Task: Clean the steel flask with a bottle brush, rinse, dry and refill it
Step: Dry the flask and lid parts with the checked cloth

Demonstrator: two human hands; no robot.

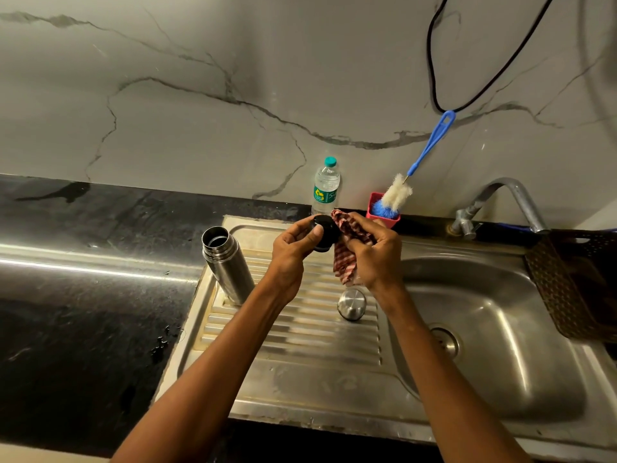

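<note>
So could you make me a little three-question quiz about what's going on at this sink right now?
1. True or false: the steel flask stands upright and open on the ribbed drainboard.
2. What does the left hand hold?
A. the bottle brush
B. a black stopper
C. the plastic water bottle
3. Fill in: the right hand grips a red checked ____.

Key
1. True; its mouth is uncovered, and the steel cap sits apart on the drainboard.
2. B; the black stopper is in the fingers, while the bottle brush rests in a pink holder and the water bottle stands by the wall.
3. cloth, held against the stopper.
</note>
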